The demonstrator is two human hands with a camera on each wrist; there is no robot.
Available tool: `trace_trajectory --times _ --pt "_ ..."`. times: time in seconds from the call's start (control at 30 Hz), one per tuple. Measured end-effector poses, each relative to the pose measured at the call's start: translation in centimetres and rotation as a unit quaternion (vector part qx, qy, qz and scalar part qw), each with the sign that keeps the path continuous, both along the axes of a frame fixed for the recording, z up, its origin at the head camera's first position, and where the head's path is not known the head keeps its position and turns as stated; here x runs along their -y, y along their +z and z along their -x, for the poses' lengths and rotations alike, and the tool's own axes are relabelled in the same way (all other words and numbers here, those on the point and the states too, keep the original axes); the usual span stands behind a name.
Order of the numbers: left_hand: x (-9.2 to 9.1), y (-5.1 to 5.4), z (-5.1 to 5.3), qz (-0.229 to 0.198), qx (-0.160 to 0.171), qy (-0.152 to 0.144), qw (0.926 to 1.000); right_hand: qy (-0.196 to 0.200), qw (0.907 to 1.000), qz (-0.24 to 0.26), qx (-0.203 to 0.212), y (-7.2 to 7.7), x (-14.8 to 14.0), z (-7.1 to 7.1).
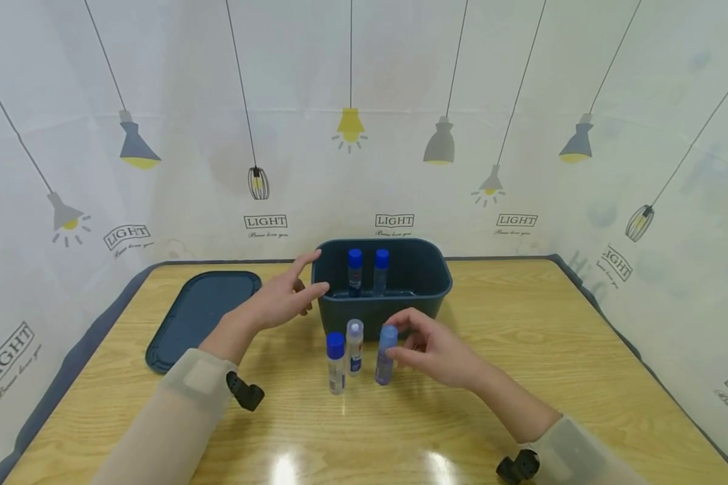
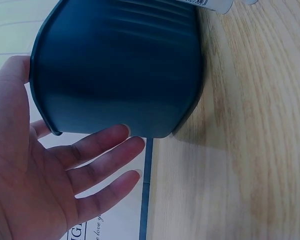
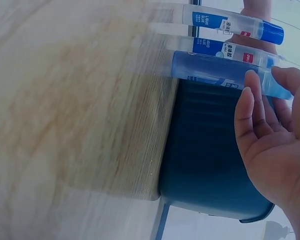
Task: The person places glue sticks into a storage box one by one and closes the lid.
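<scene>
A dark blue plastic bin (image 1: 382, 313) stands at the back middle of the table, with two blue-capped liquid glue bottles, a left one (image 1: 354, 273) and a right one (image 1: 381, 273), upright inside. My left hand (image 1: 276, 300) is at the bin's left end, thumb and index finger spread against its rim, the other fingers loosely bent. Before the bin, my right hand (image 1: 433, 350) pinches a bluish glue bottle (image 3: 210, 69) near its top between thumb and fingers. To its left stand a clear glue bottle with a pale top (image 1: 355, 350) and a blue-capped glue bottle (image 1: 336, 367).
A dark blue lid (image 1: 203, 316) lies flat on the wooden table (image 1: 315, 438), left of the bin and beside my left forearm. Behind the table hangs a pale cloth (image 1: 303, 81) printed with lamps. Black wrist cameras sit on both sleeves.
</scene>
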State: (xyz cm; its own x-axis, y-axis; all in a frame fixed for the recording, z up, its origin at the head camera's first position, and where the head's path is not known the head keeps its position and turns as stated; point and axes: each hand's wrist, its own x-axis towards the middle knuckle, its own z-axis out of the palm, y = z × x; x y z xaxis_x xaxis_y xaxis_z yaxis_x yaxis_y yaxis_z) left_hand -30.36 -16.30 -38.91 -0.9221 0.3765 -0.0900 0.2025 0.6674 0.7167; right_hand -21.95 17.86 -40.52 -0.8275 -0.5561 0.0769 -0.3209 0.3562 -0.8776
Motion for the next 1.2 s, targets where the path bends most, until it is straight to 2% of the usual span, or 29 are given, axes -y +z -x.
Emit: trace_trajectory --times 0.57,0.9,1.2 --pt "0.0 0.1 -0.1 -0.004 0.008 0.001 1.0000 -0.015 0.9990 -0.025 -0.034 0.8 -1.4 -0.8" --pt "0.0 0.2 -0.2 -0.003 0.003 -0.001 1.0000 -0.042 0.9954 -0.029 -0.082 3.7 -3.0 -1.9" --pt "-0.1 0.0 -0.1 -0.002 0.001 -0.002 1.0000 -0.058 0.9847 0.002 -0.164 6.2 -3.9 -2.2"
